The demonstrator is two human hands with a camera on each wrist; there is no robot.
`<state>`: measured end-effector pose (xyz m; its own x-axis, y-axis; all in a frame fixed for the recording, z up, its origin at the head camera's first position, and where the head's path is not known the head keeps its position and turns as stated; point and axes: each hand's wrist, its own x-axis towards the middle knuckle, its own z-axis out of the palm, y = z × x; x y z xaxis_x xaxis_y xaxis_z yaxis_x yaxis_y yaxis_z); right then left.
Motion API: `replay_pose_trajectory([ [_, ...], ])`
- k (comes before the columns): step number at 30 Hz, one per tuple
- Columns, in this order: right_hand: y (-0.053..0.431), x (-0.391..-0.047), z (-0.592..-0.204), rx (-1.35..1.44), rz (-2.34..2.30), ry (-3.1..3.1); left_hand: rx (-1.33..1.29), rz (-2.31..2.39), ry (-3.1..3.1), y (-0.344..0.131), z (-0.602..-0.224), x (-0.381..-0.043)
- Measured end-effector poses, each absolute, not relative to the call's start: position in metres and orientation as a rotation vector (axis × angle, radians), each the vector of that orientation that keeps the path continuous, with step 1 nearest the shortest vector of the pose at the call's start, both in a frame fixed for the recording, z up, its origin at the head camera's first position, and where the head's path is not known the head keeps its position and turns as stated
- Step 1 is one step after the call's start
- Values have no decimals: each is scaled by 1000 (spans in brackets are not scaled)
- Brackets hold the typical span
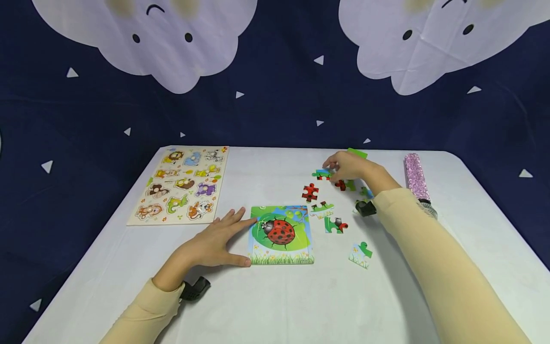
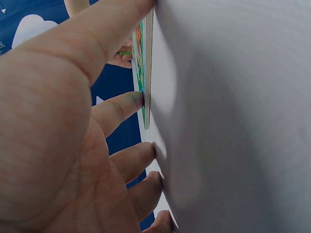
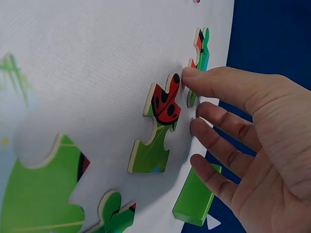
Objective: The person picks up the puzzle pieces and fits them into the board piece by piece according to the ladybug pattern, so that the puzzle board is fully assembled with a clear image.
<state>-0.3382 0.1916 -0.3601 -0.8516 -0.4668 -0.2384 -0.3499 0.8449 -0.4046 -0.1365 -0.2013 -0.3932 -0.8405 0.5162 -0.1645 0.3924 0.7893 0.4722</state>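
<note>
My left hand (image 1: 215,243) rests with spread fingers at the left side of a square ladybug puzzle board (image 1: 281,234). Its thumb touches the lower left corner and a fingertip (image 2: 136,99) lies on the board's edge. My right hand (image 1: 348,166) reaches over loose jigsaw pieces at the back. Its fingers are slightly bent, with a fingertip (image 3: 192,75) right at a blue, green and red piece (image 1: 322,174). Just below that hand lies a red and green piece (image 3: 166,109). A green block (image 3: 197,196) is near its lower fingers.
Several more pieces lie around, among them a red one (image 1: 310,192) and a flowered corner piece (image 1: 360,255). An animal peg board (image 1: 180,185) is at the left. A pink glittery case (image 1: 415,177) lies at the right, beyond my right forearm. A dark cloud-print curtain (image 1: 283,95) hangs behind the table.
</note>
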Motion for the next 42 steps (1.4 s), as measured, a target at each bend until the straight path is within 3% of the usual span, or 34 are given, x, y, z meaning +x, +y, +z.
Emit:
replay_pose_trajectory([
  [42, 194, -343, -368, -622, -605, 2697, 698, 615, 2689, -203, -395, -137],
])
